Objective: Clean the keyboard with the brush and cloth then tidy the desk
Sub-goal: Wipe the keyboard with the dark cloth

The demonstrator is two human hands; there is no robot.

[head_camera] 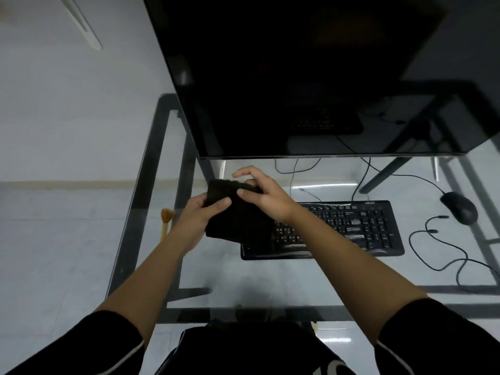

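Hands: I see left hand (198, 212) curled round the cloth's left edge, thumb on top; right hand (266, 197) pinching its far edge, index finger lifted | Cloth (240, 220): black, soft, folded, between both hands | Keyboard (351, 228): black plastic, flat, beneath and right of hands | Brush (165, 220): wooden handle, tan bristles, just left of left hand, on glass desk (270, 278)

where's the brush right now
In the head view the brush lies on the glass desk at the left, just left of the left hand, which holds the black cloth.
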